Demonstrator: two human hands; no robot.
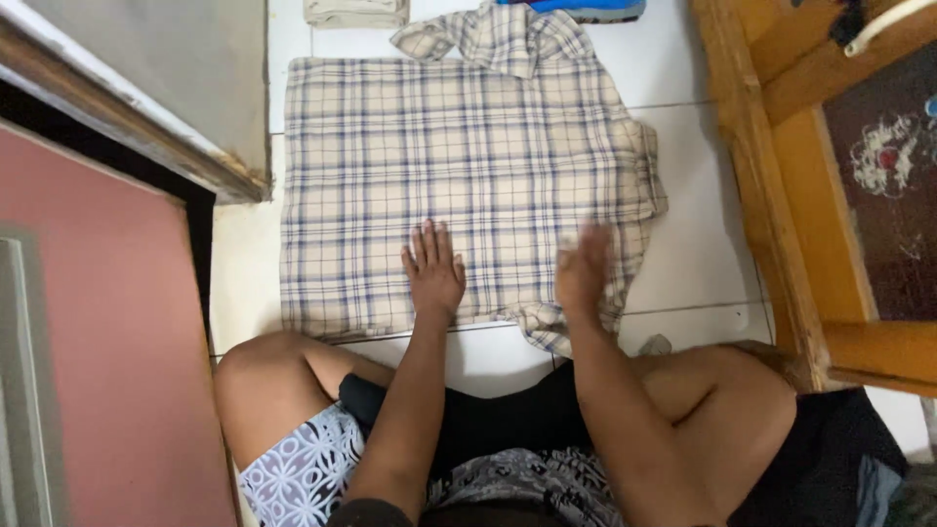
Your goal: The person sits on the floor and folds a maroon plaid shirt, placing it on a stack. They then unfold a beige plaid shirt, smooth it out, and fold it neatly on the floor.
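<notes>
A beige plaid shirt [468, 156] with blue and brown checks lies spread flat on the white tiled floor, collar at the far end. My left hand [432, 268] rests palm down on its near part, fingers apart. My right hand [583, 265] lies on the shirt's near right side, slightly blurred, fingers together and flat. Neither hand grips the cloth. A sleeve bunches at the shirt's right edge [644, 176].
A wooden furniture frame [771, 195] stands at the right. A door and its dark threshold [146, 127] are at the left, by a pink surface [98, 342]. Folded beige cloth [356, 12] and a blue item [595, 8] lie beyond the shirt. My bent knees frame the near floor.
</notes>
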